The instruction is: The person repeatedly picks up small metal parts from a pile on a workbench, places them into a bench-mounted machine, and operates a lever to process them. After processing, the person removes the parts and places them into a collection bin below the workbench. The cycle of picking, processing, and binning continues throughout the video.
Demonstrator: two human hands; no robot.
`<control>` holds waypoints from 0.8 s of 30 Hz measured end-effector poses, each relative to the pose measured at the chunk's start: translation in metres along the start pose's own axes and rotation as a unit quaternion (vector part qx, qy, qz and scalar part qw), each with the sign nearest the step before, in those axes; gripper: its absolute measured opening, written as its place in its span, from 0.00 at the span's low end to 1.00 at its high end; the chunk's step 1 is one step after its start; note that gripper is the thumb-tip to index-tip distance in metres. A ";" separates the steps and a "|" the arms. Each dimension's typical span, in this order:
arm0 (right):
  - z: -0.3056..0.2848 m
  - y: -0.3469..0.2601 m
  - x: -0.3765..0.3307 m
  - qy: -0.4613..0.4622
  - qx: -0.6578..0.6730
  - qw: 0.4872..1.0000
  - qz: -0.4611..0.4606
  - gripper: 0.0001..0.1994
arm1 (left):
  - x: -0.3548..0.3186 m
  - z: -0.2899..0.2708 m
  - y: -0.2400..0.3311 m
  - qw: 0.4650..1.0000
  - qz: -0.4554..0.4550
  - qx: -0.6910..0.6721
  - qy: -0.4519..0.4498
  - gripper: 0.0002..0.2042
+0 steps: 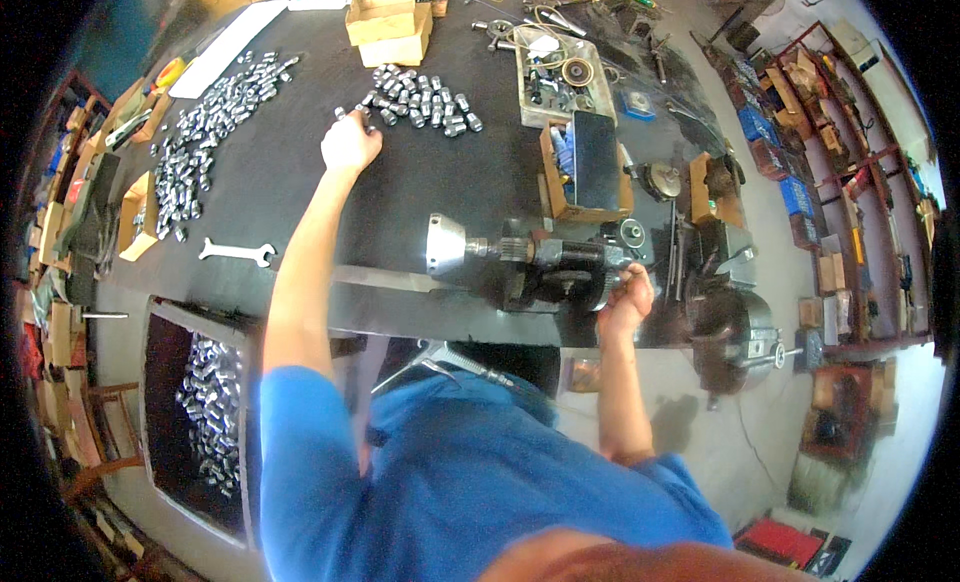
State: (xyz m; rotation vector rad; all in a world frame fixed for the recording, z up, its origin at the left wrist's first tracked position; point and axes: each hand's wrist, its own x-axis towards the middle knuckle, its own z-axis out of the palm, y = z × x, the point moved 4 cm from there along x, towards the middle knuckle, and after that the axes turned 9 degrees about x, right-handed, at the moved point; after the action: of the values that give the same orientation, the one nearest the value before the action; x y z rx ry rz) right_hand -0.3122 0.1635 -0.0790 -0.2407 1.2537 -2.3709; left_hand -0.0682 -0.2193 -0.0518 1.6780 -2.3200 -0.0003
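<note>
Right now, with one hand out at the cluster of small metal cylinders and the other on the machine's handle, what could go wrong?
The left hand reaches far across the black worktable to the cluster of small shiny metal cylinders; a sweep might scatter them. The right hand grips a handle on the dark bench machine while the gaze may sit elsewhere, so an unintended turn is possible. The silver open-ended spanner lies near the table edge and could get knocked off.

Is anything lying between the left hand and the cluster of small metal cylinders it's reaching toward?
Nothing visible. The left hand is at the near edge of the metal cylinders, its fingers on the outermost pieces, with only bare black table around.
</note>
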 end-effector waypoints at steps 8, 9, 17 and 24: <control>-0.005 0.000 -0.002 -0.004 0.037 0.999 0.010 0.05 | -0.151 -0.079 0.008 0.659 0.050 -0.733 -0.159 0.10; -0.005 0.000 -0.001 -0.015 0.043 0.999 0.016 0.05 | -0.162 -0.084 0.010 0.659 0.058 -0.733 -0.161 0.10; -0.014 0.002 -0.001 -0.021 0.056 0.998 -0.007 0.06 | -0.175 -0.093 0.022 0.664 0.071 -0.717 -0.198 0.10; -0.004 -0.024 -0.029 -0.075 0.030 0.996 -0.020 0.06 | -0.174 -0.102 0.030 0.667 0.115 -0.701 -0.223 0.09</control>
State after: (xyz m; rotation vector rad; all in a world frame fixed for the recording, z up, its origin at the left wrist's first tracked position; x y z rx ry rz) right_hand -0.2949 0.1914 -0.0599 -0.4218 1.1157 -2.3716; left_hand -0.0230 -0.0310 0.0123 0.5190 -1.6635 -1.7770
